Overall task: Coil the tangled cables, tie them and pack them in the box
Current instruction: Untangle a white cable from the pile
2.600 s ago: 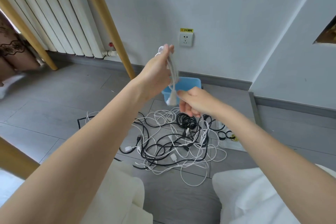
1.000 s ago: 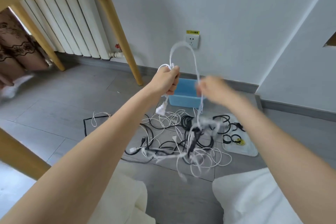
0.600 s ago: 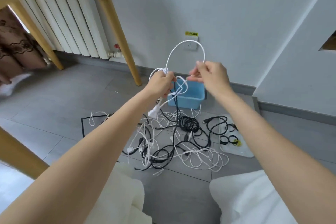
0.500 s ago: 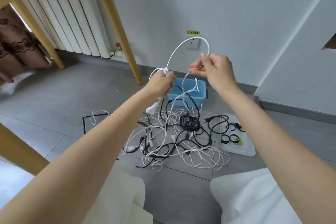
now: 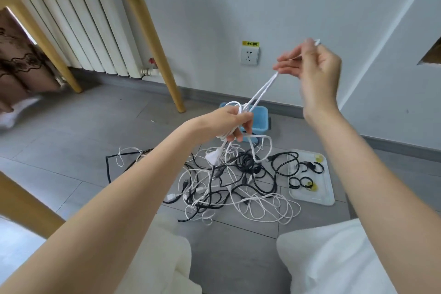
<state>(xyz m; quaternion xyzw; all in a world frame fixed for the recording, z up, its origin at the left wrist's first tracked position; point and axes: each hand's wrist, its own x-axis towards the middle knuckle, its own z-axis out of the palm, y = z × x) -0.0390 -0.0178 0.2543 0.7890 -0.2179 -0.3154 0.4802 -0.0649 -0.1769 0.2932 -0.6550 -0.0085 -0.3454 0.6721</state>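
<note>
1. White cable runs taut as a doubled strand between the two hands, rising toward 1 o'clock from the left hand to the right hand.
2. Left hand is curled round several gathered loops of that white cable; a white plug dangles just below it, toward 7 o'clock.
3. Right hand pinches the far end of the strand between thumb and fingertips, with the other fingers loosely spread; a small white tip sticks out above the fingers at 12 o'clock.
4. Tangled cables, black and white mixed, lie in a heap on the grey floor at 6 o'clock from the left hand; one more loop of the held cable droops down into the heap.
5. Blue box stands on the floor by the wall, partly hidden behind the left hand, at 12 o'clock from the heap.
6. A clear tray lies at 3 o'clock from the heap, holding small black rings and yellow bits; what they are I cannot tell.
7. On the wall, a white socket sits at 9 o'clock from the right hand, with a yellow label above it.
8. A white radiator and a wooden table leg stand at 10 o'clock; white-clad knees fill the lower edge.
</note>
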